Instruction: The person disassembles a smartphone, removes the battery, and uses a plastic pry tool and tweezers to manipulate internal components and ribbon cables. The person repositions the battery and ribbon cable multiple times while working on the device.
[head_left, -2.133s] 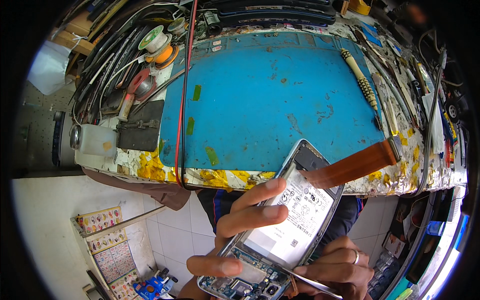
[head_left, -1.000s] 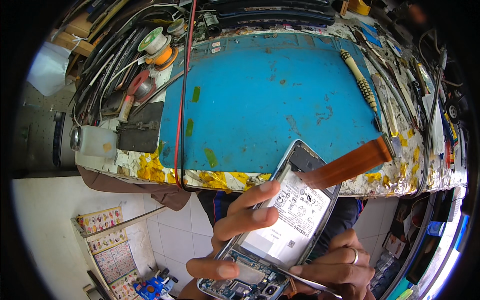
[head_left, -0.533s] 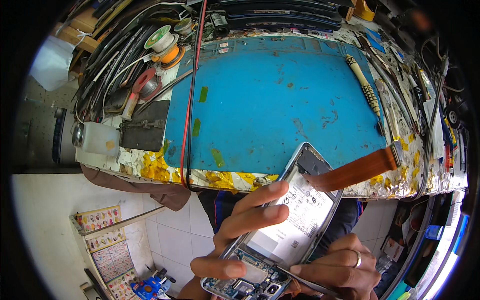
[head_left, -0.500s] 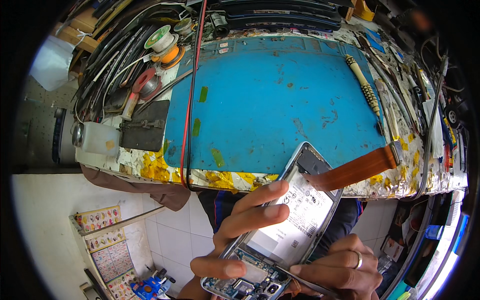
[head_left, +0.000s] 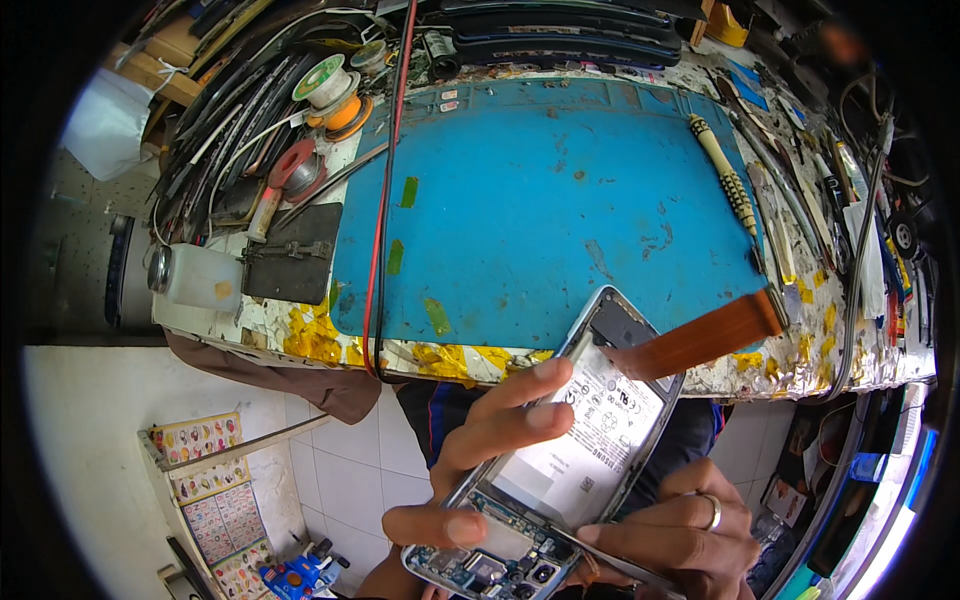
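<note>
My left hand [head_left: 490, 440] is closed round an opened smartphone [head_left: 655, 415], which tilts with its upper end over the bench edge. Inside the phone a silvery-white battery [head_left: 575, 455] and, below it, a circuit board [head_left: 500, 545] with camera lenses lie bare. From the phone's upper part a wide orange-brown flex cable [head_left: 715, 338] sticks out to the right. My right hand [head_left: 685, 535], with a ring on one finger, pinches a thin dark flat tool [head_left: 632, 570] at the phone's lower right edge. The tool's exact kind and its tip are hard to make out.
A blue work mat [head_left: 500, 210] covers the bench beyond the phone. Red and black wires [head_left: 378, 250] hang across its left side. Solder spools [head_left: 325, 85], a translucent bottle [head_left: 200, 277] and a black plate [head_left: 290, 255] stand left. A patterned-handle tool [head_left: 725, 175] lies right.
The flex cable's free end has dipped slightly left and down. My right hand has shifted a little left at the phone's edge. My left hand keeps its hold.
</note>
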